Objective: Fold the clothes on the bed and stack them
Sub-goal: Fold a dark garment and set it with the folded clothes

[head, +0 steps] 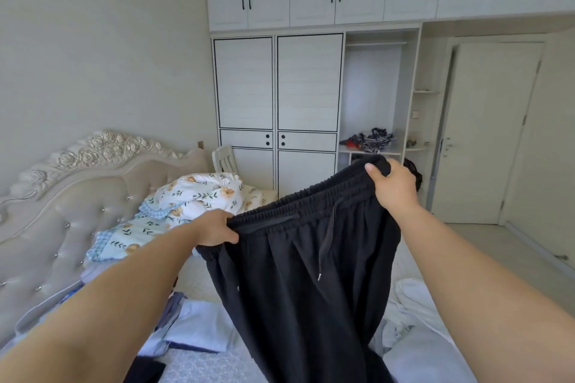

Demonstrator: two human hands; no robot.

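A pair of black drawstring trousers (311, 283) hangs in the air over the bed (205, 364), held up by its elastic waistband. My left hand (214, 228) pinches the waistband's left end. Higher up, my right hand (395, 185) grips the right end, so the waistband slants up to the right. The legs drop out of view at the bottom. Light blue and white garments (199, 325) lie loose on the mattress at lower left, and more white cloth (413, 298) lies at the right.
A floral duvet (199, 193) is heaped by the tufted headboard (71, 214). A white wardrobe (277, 102) stands beyond the bed, with crumpled clothes (373, 140) on its open shelf. A closed door (485, 134) is at the right.
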